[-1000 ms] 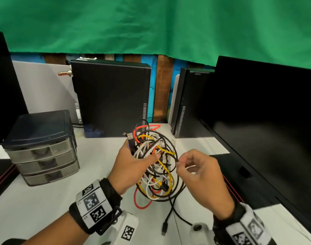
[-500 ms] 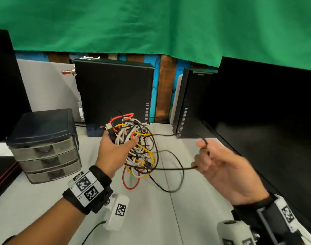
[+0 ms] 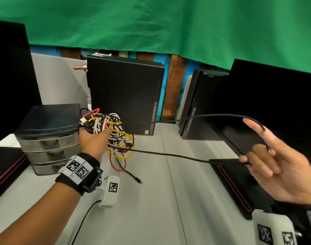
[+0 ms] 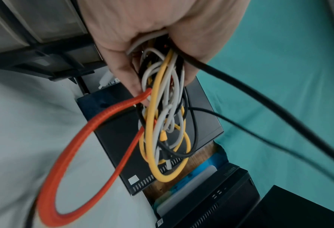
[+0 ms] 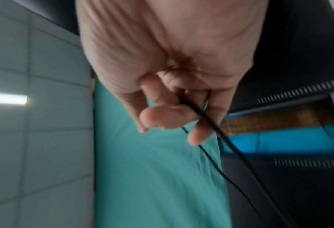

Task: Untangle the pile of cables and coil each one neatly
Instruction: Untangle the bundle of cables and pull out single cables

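One black cable drawn out of the tangle.

At nine o'clock a drawer unit (image 3: 48,131) stands on the table (image 3: 151,209); just right of it the left hand (image 3: 92,140) curls round the tangle (image 3: 114,135) of white, yellow, red and black cables, held off the table, likely as an anchor so that only one strand moves. From the tangle the black cable (image 3: 170,154) runs in two taut lines toward three o'clock, where the right hand (image 3: 275,160) pinches its loop between thumb and fingers, the forefinger raised. Holding the hands well apart seems meant to slide this cable free. A loose black end (image 3: 135,178) lies on the table at six o'clock of the tangle.
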Demonstrator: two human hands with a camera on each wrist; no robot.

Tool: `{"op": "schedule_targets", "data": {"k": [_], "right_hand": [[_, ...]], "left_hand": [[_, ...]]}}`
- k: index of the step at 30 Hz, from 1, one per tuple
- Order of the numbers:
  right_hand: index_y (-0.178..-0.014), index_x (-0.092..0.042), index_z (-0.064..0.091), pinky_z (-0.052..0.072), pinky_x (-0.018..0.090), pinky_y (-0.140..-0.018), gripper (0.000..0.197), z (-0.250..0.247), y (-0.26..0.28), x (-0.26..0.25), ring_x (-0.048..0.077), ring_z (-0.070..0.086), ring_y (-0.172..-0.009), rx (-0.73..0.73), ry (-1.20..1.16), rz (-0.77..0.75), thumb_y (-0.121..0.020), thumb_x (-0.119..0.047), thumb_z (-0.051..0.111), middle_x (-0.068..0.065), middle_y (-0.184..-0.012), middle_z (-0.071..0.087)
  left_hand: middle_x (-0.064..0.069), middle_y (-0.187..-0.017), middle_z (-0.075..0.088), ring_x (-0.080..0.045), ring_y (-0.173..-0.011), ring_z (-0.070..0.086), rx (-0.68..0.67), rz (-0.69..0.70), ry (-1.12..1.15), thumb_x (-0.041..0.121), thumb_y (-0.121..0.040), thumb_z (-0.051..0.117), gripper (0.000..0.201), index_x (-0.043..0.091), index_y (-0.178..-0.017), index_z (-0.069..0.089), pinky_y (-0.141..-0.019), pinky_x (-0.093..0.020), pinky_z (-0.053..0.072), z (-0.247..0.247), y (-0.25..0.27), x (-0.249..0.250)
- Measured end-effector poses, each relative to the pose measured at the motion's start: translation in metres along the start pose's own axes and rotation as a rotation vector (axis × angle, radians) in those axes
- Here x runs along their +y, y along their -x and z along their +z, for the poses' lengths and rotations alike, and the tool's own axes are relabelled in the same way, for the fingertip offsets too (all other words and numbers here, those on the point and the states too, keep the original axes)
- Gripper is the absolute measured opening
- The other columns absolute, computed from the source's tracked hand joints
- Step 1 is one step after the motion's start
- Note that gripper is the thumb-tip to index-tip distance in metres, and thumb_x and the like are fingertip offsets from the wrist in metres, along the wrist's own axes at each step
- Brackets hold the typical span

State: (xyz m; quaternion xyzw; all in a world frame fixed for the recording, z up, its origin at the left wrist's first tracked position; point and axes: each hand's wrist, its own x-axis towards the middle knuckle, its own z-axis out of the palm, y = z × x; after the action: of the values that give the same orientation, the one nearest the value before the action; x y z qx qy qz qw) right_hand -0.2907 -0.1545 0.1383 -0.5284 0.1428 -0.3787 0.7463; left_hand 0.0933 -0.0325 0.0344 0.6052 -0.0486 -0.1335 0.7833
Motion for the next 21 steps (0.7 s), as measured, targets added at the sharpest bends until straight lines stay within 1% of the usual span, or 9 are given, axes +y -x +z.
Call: {"op": "schedule_targets", "data": {"k": [1, 3, 5, 7, 9, 12, 15, 19, 21], "right_hand": [[-0.141, -0.019, 0.053, 0.057, 0.034, -0.073, 0.050, -0.002, 0.000, 0.000, 0.016, 0.040, -0.039, 0.191, 0.250, -0.023, -0.092, -0.026, 0.054, -0.002, -0.043, 0.027], [-0.136, -0.028, 0.055, 0.057, 0.044, -0.082, 0.051, -0.004, -0.002, 0.004, 0.021, 0.058, -0.048, 0.420, 0.601, -0.032, -0.086, -0.028, 0.065, 0.002, -0.047, 0.046], [-0.139, -0.033, 0.049, 0.053, 0.048, -0.094, 0.053, -0.008, -0.007, 0.013, 0.026, 0.071, -0.086, 0.479, 0.808, 0.008, -0.089, -0.030, 0.069, 0.002, -0.080, 0.071], [-0.144, -0.036, 0.041, 0.047, 0.039, -0.099, 0.064, -0.010, -0.010, 0.023, 0.017, 0.060, -0.117, 0.444, 1.073, 0.039, -0.088, -0.038, 0.071, -0.004, -0.123, 0.065], [-0.141, -0.036, 0.046, 0.043, 0.028, -0.096, 0.062, -0.003, -0.010, 0.034, 0.006, 0.051, -0.122, 0.370, 1.225, -0.009, -0.085, -0.044, 0.071, -0.009, -0.136, 0.056], [-0.132, -0.035, 0.058, 0.045, 0.023, -0.097, 0.053, 0.017, -0.005, 0.051, -0.003, 0.052, -0.120, 0.234, 1.230, -0.169, -0.083, -0.054, 0.065, -0.018, -0.130, 0.058], [-0.118, -0.035, 0.064, 0.046, 0.015, -0.089, 0.051, 0.041, 0.001, 0.069, -0.007, 0.058, -0.110, 0.147, 1.126, -0.205, -0.077, -0.065, 0.061, -0.022, -0.113, 0.065], [-0.081, -0.025, 0.065, 0.052, 0.041, -0.060, 0.031, 0.047, 0.004, 0.090, 0.008, 0.057, -0.059, 0.059, 1.177, -0.188, -0.085, -0.056, 0.067, -0.003, -0.066, 0.063], [-0.072, -0.019, 0.059, 0.047, 0.044, -0.054, 0.033, 0.045, 0.003, 0.090, 0.014, 0.048, -0.050, 0.011, 1.182, -0.196, -0.093, -0.043, 0.064, 0.000, -0.056, 0.055]], "left_hand": [[0.004, -0.112, 0.073, -0.017, -0.100, 0.071, -0.013, 0.013, -0.011, 0.017, -0.072, 0.086, 0.060, 0.025, -0.125, 0.060, -0.092, -0.048, 0.057, 0.001, 0.002, 0.000], [0.005, -0.114, 0.072, -0.015, -0.102, 0.070, -0.029, 0.072, -0.040, 0.017, -0.075, 0.086, 0.061, 0.025, -0.128, 0.058, -0.094, -0.046, 0.056, 0.004, 0.009, 0.004], [0.006, -0.116, 0.070, -0.012, -0.103, 0.069, -0.058, 0.131, -0.049, 0.016, -0.077, 0.084, 0.060, 0.025, -0.129, 0.055, -0.094, -0.044, 0.056, 0.007, 0.021, 0.013], [0.008, -0.115, 0.070, -0.010, -0.102, 0.069, -0.122, 0.176, -0.048, 0.016, -0.079, 0.083, 0.059, 0.027, -0.129, 0.054, -0.091, -0.040, 0.057, 0.010, 0.036, 0.022], [0.008, -0.116, 0.070, -0.008, -0.103, 0.069, -0.203, 0.238, -0.075, 0.017, -0.080, 0.083, 0.058, 0.026, -0.130, 0.054, -0.088, -0.037, 0.058, 0.015, 0.056, 0.030], [0.009, -0.114, 0.072, 0.000, -0.099, 0.070, -0.367, 0.315, -0.129, 0.016, -0.081, 0.081, 0.055, 0.023, -0.130, 0.056, -0.077, -0.019, 0.058, 0.025, 0.089, 0.035], [0.008, -0.114, 0.073, -0.003, -0.101, 0.070, -0.510, 0.347, -0.191, 0.018, -0.080, 0.082, 0.053, 0.021, -0.128, 0.058, -0.083, -0.023, 0.058, 0.032, 0.117, 0.029], [0.007, -0.111, 0.074, -0.009, -0.102, 0.071, -0.617, 0.330, -0.227, 0.019, -0.081, 0.083, 0.049, 0.018, -0.124, 0.060, -0.087, -0.032, 0.059, 0.035, 0.139, 0.017], [0.008, -0.110, 0.074, -0.008, -0.101, 0.071, -0.627, 0.328, -0.238, 0.018, -0.080, 0.083, 0.049, 0.019, -0.124, 0.060, -0.086, -0.029, 0.058, 0.036, 0.139, 0.014]]}}
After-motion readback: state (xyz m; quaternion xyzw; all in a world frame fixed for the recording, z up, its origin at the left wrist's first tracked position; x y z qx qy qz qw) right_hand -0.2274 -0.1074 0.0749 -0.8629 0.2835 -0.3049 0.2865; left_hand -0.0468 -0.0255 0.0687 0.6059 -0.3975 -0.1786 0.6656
